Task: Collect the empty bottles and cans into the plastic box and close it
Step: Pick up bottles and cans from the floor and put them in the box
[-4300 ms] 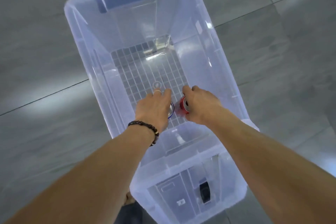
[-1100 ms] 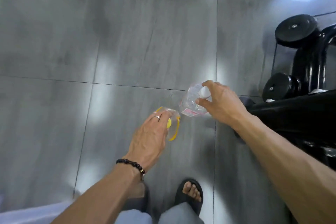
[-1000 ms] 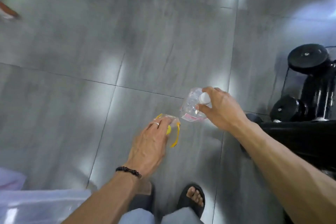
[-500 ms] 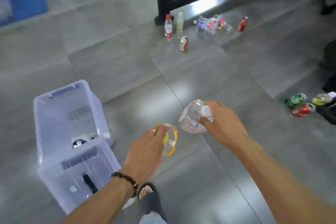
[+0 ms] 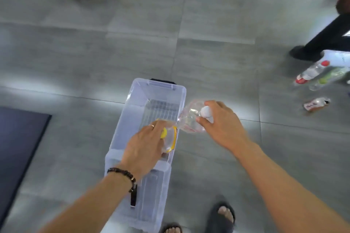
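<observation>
Currently left hand [image 5: 145,149] fingers wrapped round yellow-capped bottle [image 5: 169,139], directly over plastic box [image 5: 130,111] opening. Right hand [image 5: 219,123] pinches white-capped bottle [image 5: 189,119] at neck, body angled down-left over right rim. Left nearer drop.

Hands now over plastic box [image 5: 130,104] — earlier off to its right; bottles carried along.

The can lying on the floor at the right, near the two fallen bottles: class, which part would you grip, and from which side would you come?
Grip the can across its round body at mid-length, coming down from above. It lies on its side on the floor, clear of the bottles, so the curved wall faces up and fingers could close on both sides. Motion blur hides finer detail.
</observation>
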